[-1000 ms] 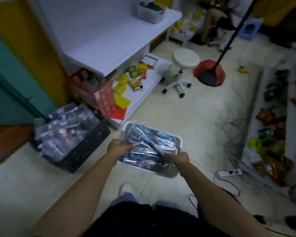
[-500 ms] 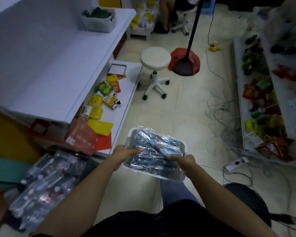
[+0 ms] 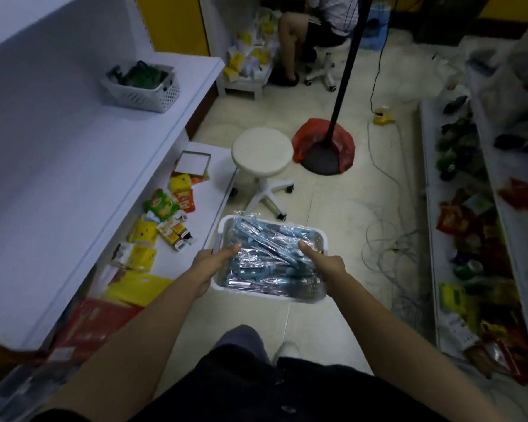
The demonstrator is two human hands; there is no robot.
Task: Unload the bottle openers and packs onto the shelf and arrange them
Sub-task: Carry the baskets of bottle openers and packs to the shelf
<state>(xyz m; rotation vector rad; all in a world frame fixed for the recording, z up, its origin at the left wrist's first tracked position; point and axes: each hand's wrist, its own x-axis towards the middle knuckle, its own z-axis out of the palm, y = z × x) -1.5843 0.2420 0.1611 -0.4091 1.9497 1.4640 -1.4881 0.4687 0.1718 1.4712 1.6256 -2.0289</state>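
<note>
White basket (image 3: pixel 319 239), heaped with blue items in clear wrap (image 3: pixel 265 257), likely bottle openers. Left hand (image 3: pixel 209 266) and right hand (image 3: pixel 325 264) grip its sides, thumbs on top; above floor, beside shelf (image 3: pixel 83 166).

You hold a white basket (image 3: pixel 226 223) with 2 hands: your left hand (image 3: pixel 209 269) grips its left side and your right hand (image 3: pixel 325 264) its right side. Both thumbs lie on the wrapped blue bottle openers (image 3: pixel 265 254) inside. Left of your left hand, yellow and green packs (image 3: pixel 162 205) lie on the low shelf (image 3: pixel 209 190). Beyond your hands stands 1 white stool (image 3: pixel 262 150). Far to the left, a second basket (image 3: pixel 144 97) sits on the upper shelf (image 3: pixel 73 147).
</note>
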